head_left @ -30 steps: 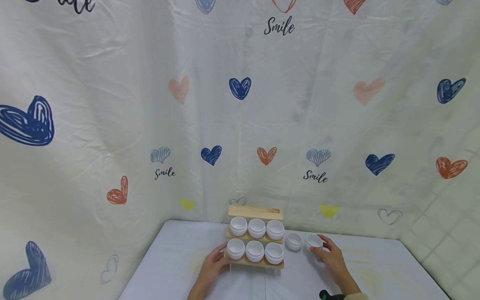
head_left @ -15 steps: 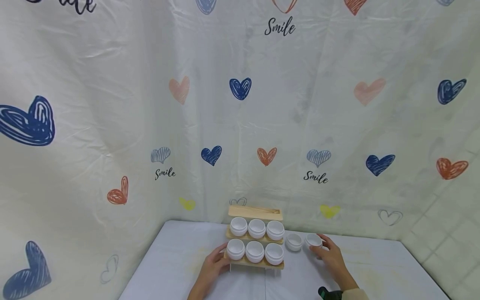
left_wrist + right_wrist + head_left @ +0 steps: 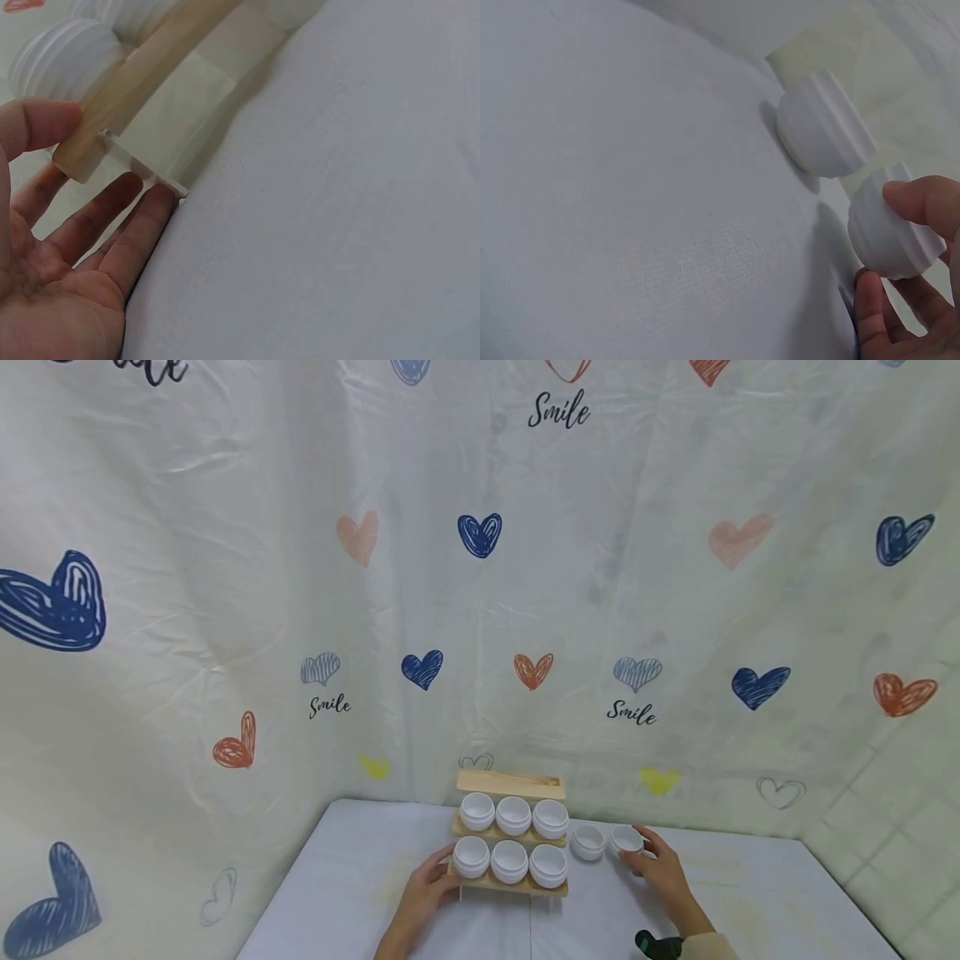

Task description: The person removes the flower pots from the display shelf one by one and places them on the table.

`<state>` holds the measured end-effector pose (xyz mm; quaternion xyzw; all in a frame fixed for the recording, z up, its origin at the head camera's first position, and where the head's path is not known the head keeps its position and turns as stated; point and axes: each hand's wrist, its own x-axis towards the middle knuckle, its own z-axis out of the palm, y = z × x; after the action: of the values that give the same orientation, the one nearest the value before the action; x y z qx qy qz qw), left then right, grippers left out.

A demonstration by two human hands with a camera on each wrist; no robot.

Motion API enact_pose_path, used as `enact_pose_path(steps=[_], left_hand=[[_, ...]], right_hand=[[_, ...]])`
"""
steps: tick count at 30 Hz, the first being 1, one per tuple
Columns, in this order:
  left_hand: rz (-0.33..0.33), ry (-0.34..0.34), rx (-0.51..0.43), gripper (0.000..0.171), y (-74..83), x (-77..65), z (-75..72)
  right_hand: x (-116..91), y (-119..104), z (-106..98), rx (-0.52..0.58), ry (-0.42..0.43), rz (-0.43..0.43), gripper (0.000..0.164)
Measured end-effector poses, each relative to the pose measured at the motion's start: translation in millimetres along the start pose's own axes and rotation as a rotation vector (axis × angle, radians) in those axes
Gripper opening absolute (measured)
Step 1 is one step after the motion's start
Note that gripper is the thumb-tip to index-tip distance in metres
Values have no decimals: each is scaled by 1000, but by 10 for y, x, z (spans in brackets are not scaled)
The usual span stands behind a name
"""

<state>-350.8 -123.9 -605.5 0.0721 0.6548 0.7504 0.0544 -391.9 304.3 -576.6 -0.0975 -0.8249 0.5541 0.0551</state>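
Note:
At the end of the lower shelf of a tiered wooden rack [image 3: 512, 784], my left hand [image 3: 422, 897] grips the board. In the left wrist view its thumb lies on the wooden board [image 3: 139, 75], one finger is behind the board's end, and other fingers touch a clear support leg [image 3: 146, 169]. Two shelves carry rows of small white ribbed bowls [image 3: 509, 862]. To the right of the rack, my right hand [image 3: 666, 878] holds a white bowl [image 3: 889, 229] between thumb and fingers. Another white bowl [image 3: 821, 127] stands on the table just left of it.
The table [image 3: 337, 877] has a white cloth. Behind it hangs a pale curtain [image 3: 555, 602] printed with hearts and words. A black device [image 3: 660, 945] sits at my right wrist by the sleeve [image 3: 708, 947].
My right wrist has shifted slightly left, with the held bowl moving very little. The left hand, the rack and the other bowls look the same.

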Motion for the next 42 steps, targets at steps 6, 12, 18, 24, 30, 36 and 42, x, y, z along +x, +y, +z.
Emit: enact_pose_path(steps=[6,12,18,24,30,36,42], left_hand=[[8,0,-8,63,-8,3,-2],[8,3,-3,63,-12,-2,3],[7,2,6,64,12,-8,8],[2,7,8,64,15,-7,11],[0,12,12,65,6,-3,11],[-3,12,10,66,5,-4,7],[-1,10,22,64,23,-16,14]], right_hand=[[4,19,20,-12,6,7,74],[-11,23,36,6,12,3,73],[-14,51,47,2,35,3,74],[-18,75,53,-11,36,14,75],[-6,100,62,-35,35,8,75],[1,117,78,-37,41,11,74],[-2,127,85,-21,33,3,73]])
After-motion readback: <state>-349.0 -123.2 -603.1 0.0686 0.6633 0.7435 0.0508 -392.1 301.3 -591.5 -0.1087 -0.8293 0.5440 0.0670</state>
